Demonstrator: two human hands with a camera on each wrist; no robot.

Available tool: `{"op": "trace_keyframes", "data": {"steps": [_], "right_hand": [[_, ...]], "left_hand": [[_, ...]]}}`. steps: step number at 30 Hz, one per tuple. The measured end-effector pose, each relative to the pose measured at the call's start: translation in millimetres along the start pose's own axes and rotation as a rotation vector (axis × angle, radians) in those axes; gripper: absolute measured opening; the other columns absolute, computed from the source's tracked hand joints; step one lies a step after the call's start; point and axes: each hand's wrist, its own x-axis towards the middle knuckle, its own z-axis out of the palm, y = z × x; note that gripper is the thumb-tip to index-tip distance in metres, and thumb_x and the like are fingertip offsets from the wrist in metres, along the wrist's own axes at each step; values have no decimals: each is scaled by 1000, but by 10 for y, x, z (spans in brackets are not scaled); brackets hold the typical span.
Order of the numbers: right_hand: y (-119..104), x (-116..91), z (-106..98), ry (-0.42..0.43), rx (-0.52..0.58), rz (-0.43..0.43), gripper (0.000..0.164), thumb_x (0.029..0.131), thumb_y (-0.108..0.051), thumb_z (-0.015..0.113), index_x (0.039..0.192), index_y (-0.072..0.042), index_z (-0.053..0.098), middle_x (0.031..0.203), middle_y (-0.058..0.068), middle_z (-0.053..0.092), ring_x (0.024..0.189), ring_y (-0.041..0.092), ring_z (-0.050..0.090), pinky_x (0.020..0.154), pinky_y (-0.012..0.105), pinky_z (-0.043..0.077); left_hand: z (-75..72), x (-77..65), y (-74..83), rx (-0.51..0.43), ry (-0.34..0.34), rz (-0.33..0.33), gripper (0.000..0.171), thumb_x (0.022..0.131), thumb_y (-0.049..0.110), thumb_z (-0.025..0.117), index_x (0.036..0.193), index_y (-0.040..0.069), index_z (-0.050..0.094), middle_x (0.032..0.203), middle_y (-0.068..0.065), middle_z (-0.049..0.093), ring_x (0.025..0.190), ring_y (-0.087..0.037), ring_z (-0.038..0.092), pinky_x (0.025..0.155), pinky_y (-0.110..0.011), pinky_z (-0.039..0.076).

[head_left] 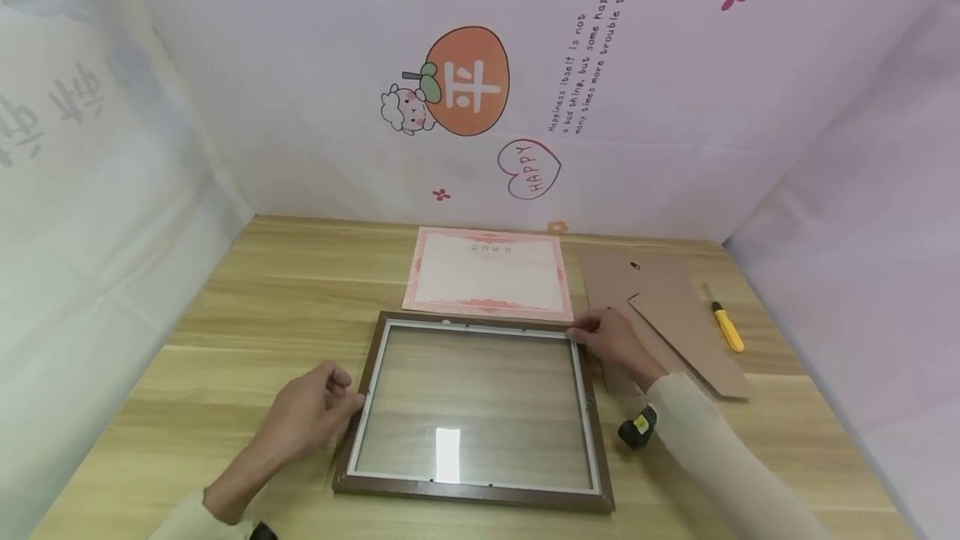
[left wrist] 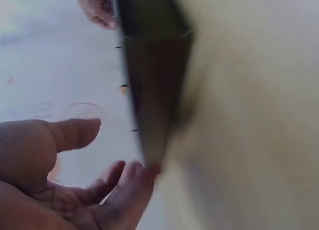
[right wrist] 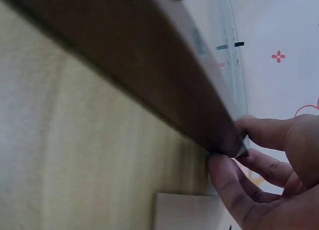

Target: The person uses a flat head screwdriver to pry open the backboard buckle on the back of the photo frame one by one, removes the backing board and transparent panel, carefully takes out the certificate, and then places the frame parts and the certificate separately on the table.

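A brown picture frame (head_left: 472, 496) lies on the wooden table with its glass pane (head_left: 480, 390) inside a pale inner rim. My right hand (head_left: 611, 340) pinches the far right corner of the frame. Thumb and fingers close around that corner in the right wrist view, where the frame's brown side (right wrist: 149, 60) fills the upper left. My left hand (head_left: 300, 411) is at the frame's left side, fingers loosely bent. Seen from the left wrist, its thumb (left wrist: 79, 133) stands apart from the frame's side (left wrist: 154, 85), while a fingertip is right at the corner.
Behind the frame lies a white sheet with a pink decorated border (head_left: 491, 277). To the right is a brown backing board (head_left: 675, 307) with a long dark slit, and beyond it a screwdriver (head_left: 726, 327) with a yellow handle. Printed cloth walls (head_left: 645, 140) enclose the table.
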Motion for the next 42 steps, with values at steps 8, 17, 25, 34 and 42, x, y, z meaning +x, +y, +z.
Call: {"op": "trace_keyframes", "data": {"steps": [8,17,25,34,42], "right_hand": [[9,-61,24,32,40,9,25,94,-28,66,108,-7,70,104,11,69,91,20,61,71,25,51],[33,-36,105,77,37,13,26,93,-27,67,109,-6,70,105,12,69,91,20,63,69,26,55],[23,-65,126,111,24,23,25,92,-26,69,108,-6,70,103,13,69,91,22,63,68,26,54],[8,-103,118,121,9,38,24,93,-25,68,109,-6,70,105,13,68,94,24,62,72,30,54],[6,-102,116,111,21,40,25,93,-25,68,109,-6,70,104,13,69,91,21,62,70,28,54]], "left_hand": [[110,-39,457,322,-86,577,42,87,29,72,120,5,64,134,-18,58,126,-34,54,104,-50,48],[439,51,706,578,-394,661,64,94,45,61,137,-1,48,148,-21,45,139,-34,43,116,-42,37],[507,181,673,528,-461,592,83,81,61,70,134,0,51,148,-17,46,136,-28,47,112,-38,43],[562,224,685,575,-456,605,85,72,66,74,127,4,55,144,-17,51,125,-28,57,107,-37,48],[563,186,708,696,-389,821,48,83,54,68,102,10,65,92,1,64,75,-9,59,70,-22,55]]}}
